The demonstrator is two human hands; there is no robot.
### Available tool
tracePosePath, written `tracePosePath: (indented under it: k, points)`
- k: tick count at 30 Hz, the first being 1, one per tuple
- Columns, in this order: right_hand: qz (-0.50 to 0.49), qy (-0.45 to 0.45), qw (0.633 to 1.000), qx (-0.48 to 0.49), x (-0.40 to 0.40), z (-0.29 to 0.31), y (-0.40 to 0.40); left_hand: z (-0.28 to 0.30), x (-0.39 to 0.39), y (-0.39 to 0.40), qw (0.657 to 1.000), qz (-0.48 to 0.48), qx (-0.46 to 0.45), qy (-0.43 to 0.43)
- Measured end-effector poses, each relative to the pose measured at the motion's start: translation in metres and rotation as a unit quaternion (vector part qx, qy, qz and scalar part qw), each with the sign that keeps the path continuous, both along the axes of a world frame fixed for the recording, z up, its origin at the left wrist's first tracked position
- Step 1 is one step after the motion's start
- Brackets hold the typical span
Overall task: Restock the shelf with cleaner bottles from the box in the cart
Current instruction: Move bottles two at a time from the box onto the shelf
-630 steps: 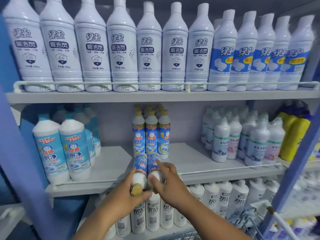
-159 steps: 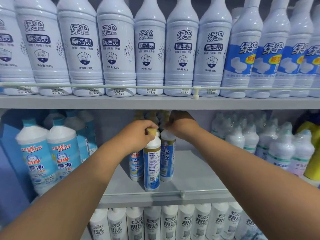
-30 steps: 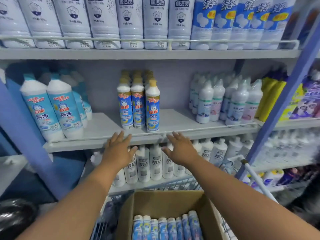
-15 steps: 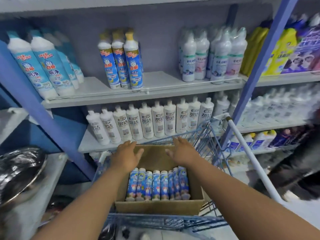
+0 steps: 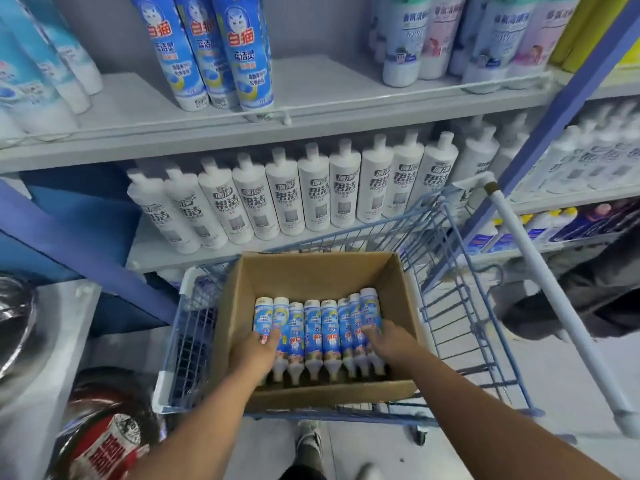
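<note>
A cardboard box point(image 5: 311, 271) sits in the blue wire cart point(image 5: 460, 271). Several blue-labelled cleaner bottles point(image 5: 313, 327) lie side by side in it, caps toward me. My left hand point(image 5: 254, 355) rests its fingers on the leftmost bottles. My right hand point(image 5: 388, 344) lies with its fingers spread over the rightmost bottles. Neither hand has lifted a bottle. Up on the middle shelf point(image 5: 329, 88), three matching bottles point(image 5: 239, 46) stand at the front of their row.
White bottles point(image 5: 311, 192) fill the lower shelf just behind the cart. The cart handle point(image 5: 554, 306) runs down the right side. A blue upright point(image 5: 568, 109) stands right of the cart. A metal pot point(image 5: 14, 323) and a red-labelled packet point(image 5: 107, 445) are at left.
My view has tilted down from the shelf to the cart. Both hands have dropped from above the box's far edge onto the bottles inside it.
</note>
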State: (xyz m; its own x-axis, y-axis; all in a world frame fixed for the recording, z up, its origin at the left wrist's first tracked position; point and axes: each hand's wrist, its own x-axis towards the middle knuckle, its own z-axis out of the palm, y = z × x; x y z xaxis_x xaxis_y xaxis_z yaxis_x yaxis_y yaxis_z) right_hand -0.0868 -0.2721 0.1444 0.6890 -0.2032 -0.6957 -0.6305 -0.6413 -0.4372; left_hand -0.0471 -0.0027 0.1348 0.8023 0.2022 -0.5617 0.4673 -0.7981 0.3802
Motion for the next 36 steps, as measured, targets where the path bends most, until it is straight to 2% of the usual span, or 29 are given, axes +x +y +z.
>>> tracePosePath:
  k: [3, 6, 9, 12, 16, 17, 20, 23, 26, 28, 34, 36]
  points:
    - [-0.068, 0.043, 0.997, 0.024, 0.01, -0.025, 0.002, -0.037, 0.011, 0.011, 0.995, 0.067, -0.058, 0.038]
    - [-0.157, 0.091, 0.981, 0.07, 0.011, -0.055, 0.006, -0.065, 0.021, 0.016, 0.973, 0.153, -0.131, 0.115]
    - [-0.281, 0.139, 0.943, 0.11, 0.012, -0.085, 0.007, -0.089, 0.029, 0.018, 0.914, 0.302, -0.206, 0.175]
    - [-0.351, 0.155, 0.917, 0.112, 0.018, -0.102, 0.01, -0.111, 0.035, 0.013, 0.863, 0.379, -0.263, 0.205]
    - [-0.416, 0.165, 0.883, 0.14, 0.023, -0.139, 0.009, -0.21, 0.019, 0.029, 0.856, 0.422, -0.233, 0.189]
    - [-0.425, 0.169, 0.877, 0.146, 0.023, -0.153, 0.005, -0.218, 0.018, 0.029, 0.85, 0.439, -0.222, 0.187]
    - [-0.447, 0.166, 0.864, 0.163, 0.015, -0.197, -0.008, -0.179, 0.032, 0.009, 0.838, 0.475, -0.198, 0.184]
    - [-0.489, 0.158, 0.841, 0.17, -0.003, -0.258, -0.026, -0.201, 0.037, 0.005, 0.836, 0.484, -0.192, 0.175]
    - [-0.505, 0.176, 0.83, 0.156, 0.024, -0.213, -0.005, -0.214, 0.041, 0.005, 0.837, 0.497, -0.166, 0.158]
    - [-0.503, 0.179, 0.834, 0.137, 0.03, -0.205, 0.0, -0.224, 0.041, 0.006, 0.828, 0.514, -0.162, 0.154]
    - [-0.524, 0.169, 0.827, 0.115, 0.037, -0.218, 0.003, -0.226, 0.047, 0.002, 0.821, 0.523, -0.184, 0.136]
    - [-0.514, 0.171, 0.835, 0.094, 0.04, -0.223, 0.009, -0.222, 0.046, 0.003, 0.822, 0.517, -0.192, 0.138]
